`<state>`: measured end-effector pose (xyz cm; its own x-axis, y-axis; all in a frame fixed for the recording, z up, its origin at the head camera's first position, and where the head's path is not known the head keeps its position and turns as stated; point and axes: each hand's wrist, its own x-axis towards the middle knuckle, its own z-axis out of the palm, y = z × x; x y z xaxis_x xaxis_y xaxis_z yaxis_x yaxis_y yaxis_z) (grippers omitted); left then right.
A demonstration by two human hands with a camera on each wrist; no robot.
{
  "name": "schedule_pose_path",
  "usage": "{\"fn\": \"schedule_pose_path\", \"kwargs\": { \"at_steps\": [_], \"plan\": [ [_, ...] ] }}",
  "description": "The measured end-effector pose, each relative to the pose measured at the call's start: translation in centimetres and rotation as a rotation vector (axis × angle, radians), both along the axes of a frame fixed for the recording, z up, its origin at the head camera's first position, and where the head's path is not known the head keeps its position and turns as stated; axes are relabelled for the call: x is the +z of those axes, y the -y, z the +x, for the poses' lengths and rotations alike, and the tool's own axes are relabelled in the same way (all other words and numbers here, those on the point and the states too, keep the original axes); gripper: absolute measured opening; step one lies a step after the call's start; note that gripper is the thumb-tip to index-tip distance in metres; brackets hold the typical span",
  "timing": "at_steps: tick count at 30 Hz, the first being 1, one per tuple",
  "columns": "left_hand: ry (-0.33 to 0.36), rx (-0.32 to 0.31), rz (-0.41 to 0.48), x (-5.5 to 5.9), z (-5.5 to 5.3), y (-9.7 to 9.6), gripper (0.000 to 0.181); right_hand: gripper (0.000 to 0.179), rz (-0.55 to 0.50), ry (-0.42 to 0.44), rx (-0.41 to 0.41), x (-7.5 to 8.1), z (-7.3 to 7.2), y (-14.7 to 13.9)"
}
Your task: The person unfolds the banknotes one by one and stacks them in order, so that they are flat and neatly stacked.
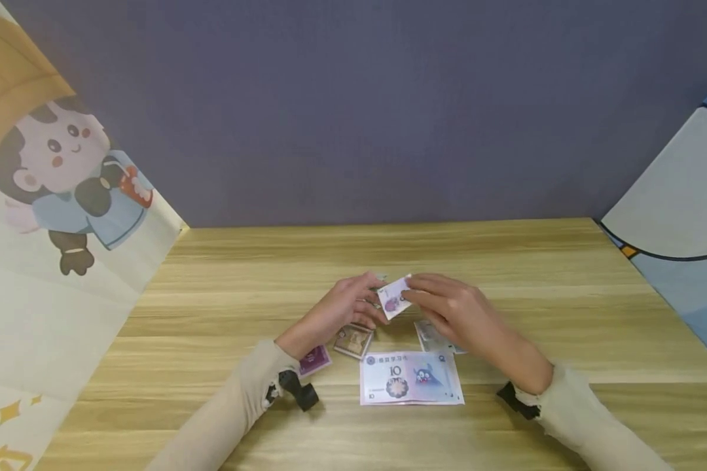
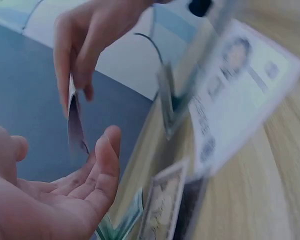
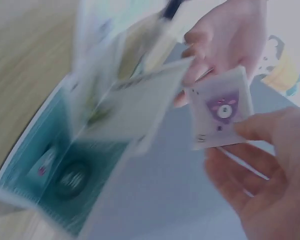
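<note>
My right hand point(image 1: 468, 317) pinches a small folded play banknote point(image 1: 393, 298) between thumb and fingers, above the table. A purple one-eyed monster is printed on its face, plain in the right wrist view. My left hand point(image 1: 343, 304) faces it from the other side, palm turned up and fingers loosely bent in the left wrist view point(image 2: 65, 192). The note's lower end reaches those fingertips; whether they touch, I cannot tell. Flat below both hands lies a pale 10 banknote point(image 1: 411, 379) with a blue monster and a crease across it.
Around the 10 note lie a brown folded note point(image 1: 353, 341), a purple note point(image 1: 315, 360) partly behind the left wrist, and a grey note point(image 1: 431, 337) under the right hand. A folded teal note point(image 3: 77, 177) shows blurred. A dark panel point(image 1: 353, 118) stands behind the wooden table point(image 1: 241, 261).
</note>
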<state>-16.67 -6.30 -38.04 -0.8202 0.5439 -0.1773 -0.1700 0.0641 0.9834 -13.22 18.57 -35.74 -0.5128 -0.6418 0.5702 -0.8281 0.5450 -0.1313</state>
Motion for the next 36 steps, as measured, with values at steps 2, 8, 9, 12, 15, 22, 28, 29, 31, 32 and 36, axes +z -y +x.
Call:
{"fn": "schedule_pose_path", "kwargs": {
  "at_steps": [2, 8, 9, 12, 15, 22, 28, 29, 31, 32, 36],
  "plan": [
    [0.034, -0.014, 0.021, 0.2, -0.1, 0.2, 0.058, 0.041, -0.039, -0.018, 0.052, 0.3, 0.5, 0.3],
    [0.016, -0.109, 0.066, 1.1, 0.6, 0.7, 0.038, 0.028, -0.180, -0.018, 0.108, 1.3, 1.6, 0.6],
    [0.005, -0.127, 0.071, 1.2, 0.8, 0.9, 0.034, 0.026, -0.204, -0.019, 0.116, 1.5, 1.8, 0.7],
    [-0.041, -0.176, 0.102, 1.5, 1.8, 1.1, 0.020, 0.029, -0.277, -0.008, 0.143, 1.7, 2.6, 1.0],
    [-0.073, -0.188, 0.123, 1.8, 3.0, 1.4, 0.010, 0.028, -0.382, 0.152, 0.156, 1.6, 3.7, 1.3],
    [-0.192, -0.098, 0.084, 2.6, 5.4, 1.2, 0.013, 0.037, -0.642, 0.946, 0.113, 1.1, 5.1, 2.1],
    [-0.453, -0.086, -0.086, 1.7, 6.5, 0.6, 0.012, 0.048, -0.590, 1.362, 0.119, -0.8, 6.0, 3.1],
    [-0.463, -0.095, -0.105, 1.5, 6.7, 0.7, 0.015, 0.048, -0.581, 1.374, 0.126, -1.1, 6.1, 3.3],
    [-0.469, -0.105, -0.125, 1.2, 6.8, 0.8, 0.016, 0.042, -0.566, 1.349, 0.158, -1.7, 6.2, 3.6],
    [-0.471, -0.110, -0.130, 1.1, 6.8, 0.9, 0.015, 0.040, -0.547, 1.326, 0.160, -1.8, 6.2, 3.6],
    [-0.466, -0.115, -0.118, 1.3, 6.8, 1.2, 0.010, 0.037, -0.473, 1.189, 0.145, -1.7, 5.9, 3.4]
  ]
}}
